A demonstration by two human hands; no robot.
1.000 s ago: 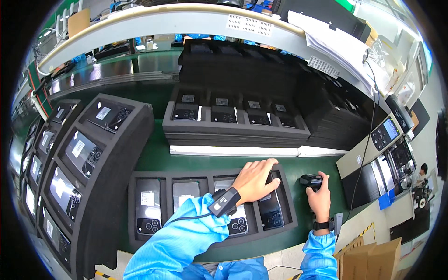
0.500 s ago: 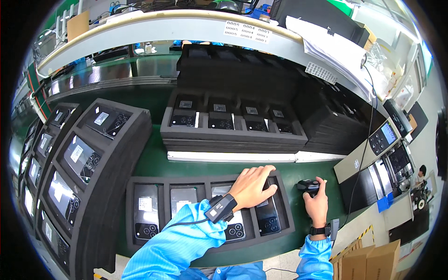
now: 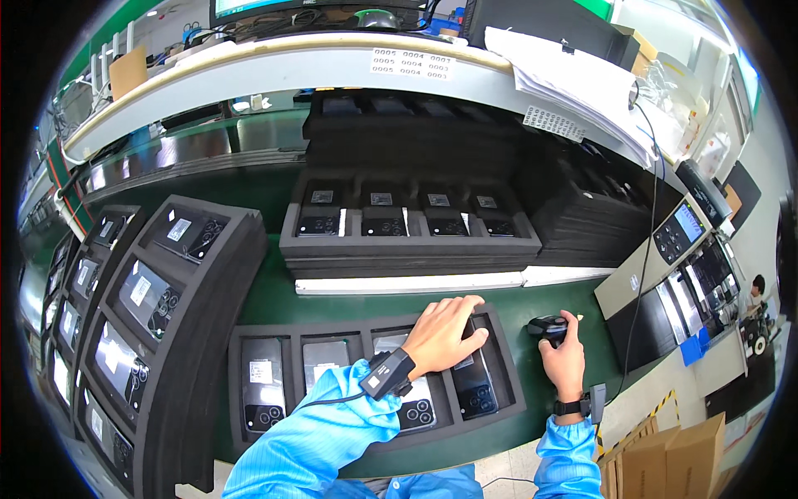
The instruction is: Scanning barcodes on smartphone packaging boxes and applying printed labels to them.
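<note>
A green tabletop is seen carrying stacks of black foam trays. A tall stack of trays loaded with dark phones is set at the left, tilted in the fisheye view, and another stack holding four phones is placed further back, behind a white strip. More empty black trays are piled at the right rear. A grey control unit with a small screen is found at the right edge of the tabletop, and cardboard boxes are seen below it.

Nearest the person, a low foam tray with four compartments is laid flat. A phone is held in its leftmost compartment, and the rightmost phone lies back up in the rightmost compartment. The left hand is rested flat across that phone and its neighbour, fingers spread, its grip released. A small black device is strapped on the left wrist.

Just right of the tray, a black handheld scanner is clasped by the right hand, the grip clenched around it above the tabletop.
</note>
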